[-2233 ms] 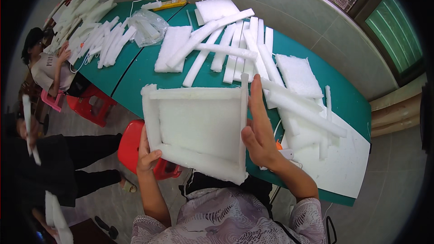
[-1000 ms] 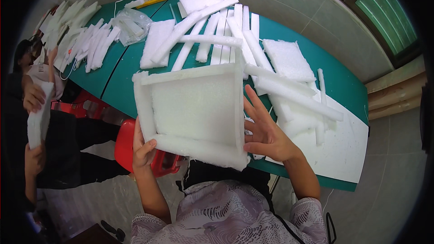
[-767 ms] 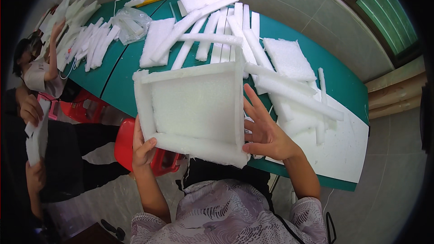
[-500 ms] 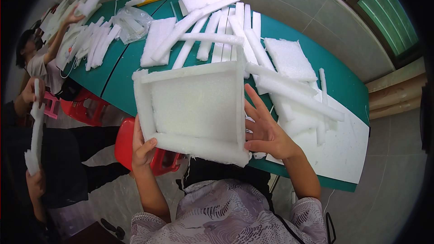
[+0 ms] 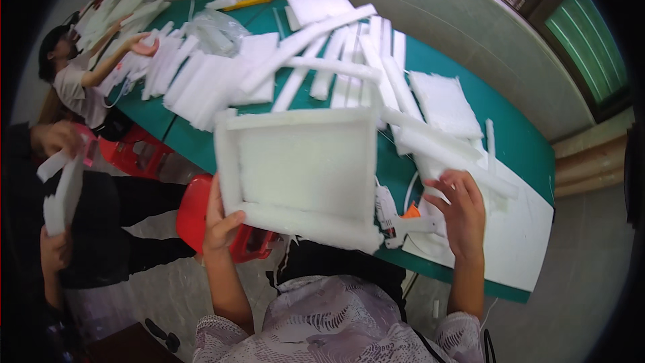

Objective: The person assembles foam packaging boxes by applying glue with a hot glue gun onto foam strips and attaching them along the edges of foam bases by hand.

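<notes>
A shallow box of white foam, with low foam walls round a flat panel, is tilted up before me. My left hand is closed on its lower left corner, thumb on the front wall. Apart from the box, my right hand hovers over the table's right side, fingers bent, spread and holding nothing I can see. Between the box and that hand lies a white hot glue gun with an orange trigger. Part of it is hidden behind the box.
Foam strips and a square foam panel cover the green table. A white board lies at right. A yellow power strip and a plastic bag are farther back. Two people work at left; red stools stand below.
My right hand has moved off the box's right side toward the right, uncovering the glue gun. A bundle of foam strips now lies at the table's left, where a person's hand has lowered.
</notes>
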Available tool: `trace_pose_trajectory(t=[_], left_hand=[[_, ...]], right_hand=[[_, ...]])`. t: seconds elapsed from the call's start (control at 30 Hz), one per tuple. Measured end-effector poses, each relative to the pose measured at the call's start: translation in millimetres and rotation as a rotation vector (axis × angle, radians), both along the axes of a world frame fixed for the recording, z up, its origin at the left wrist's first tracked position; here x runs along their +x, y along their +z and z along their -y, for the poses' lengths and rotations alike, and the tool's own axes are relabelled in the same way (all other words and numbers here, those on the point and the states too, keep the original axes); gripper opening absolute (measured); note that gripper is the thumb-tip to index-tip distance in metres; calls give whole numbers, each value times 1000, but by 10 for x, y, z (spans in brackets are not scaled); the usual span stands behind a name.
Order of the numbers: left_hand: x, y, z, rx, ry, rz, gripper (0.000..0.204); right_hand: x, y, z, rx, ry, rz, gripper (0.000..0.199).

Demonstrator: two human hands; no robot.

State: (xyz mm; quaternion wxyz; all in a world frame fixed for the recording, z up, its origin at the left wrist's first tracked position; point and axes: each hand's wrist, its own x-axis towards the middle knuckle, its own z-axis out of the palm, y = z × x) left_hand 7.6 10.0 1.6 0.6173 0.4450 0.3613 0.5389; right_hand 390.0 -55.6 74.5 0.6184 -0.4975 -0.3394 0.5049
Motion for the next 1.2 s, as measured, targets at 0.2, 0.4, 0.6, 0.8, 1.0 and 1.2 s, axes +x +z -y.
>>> trace_pose_trajectory(t=[0.2, 0.4, 0.6, 0.8, 1.0, 1.2], left_hand=[[-35, -18, 10, -4, -23, 61, 97], [-65, -80, 52, -26, 31, 94, 97], [-72, -36, 1, -24, 10, 63, 98], [45, 43, -23, 22, 3, 26, 96], [159, 161, -54, 54, -66, 15, 95], [216, 172, -11, 77, -123, -1, 94]], right_hand=[[125, 245, 145, 0, -301, 411, 23], [375, 251, 239, 20, -294, 332, 24], [647, 196, 415, 15, -459, 474, 29], [772, 185, 548, 96, -781, 592, 44], [593, 29, 534, -90, -523, 573, 46], [450, -62, 574, -8, -255, 433, 52]])
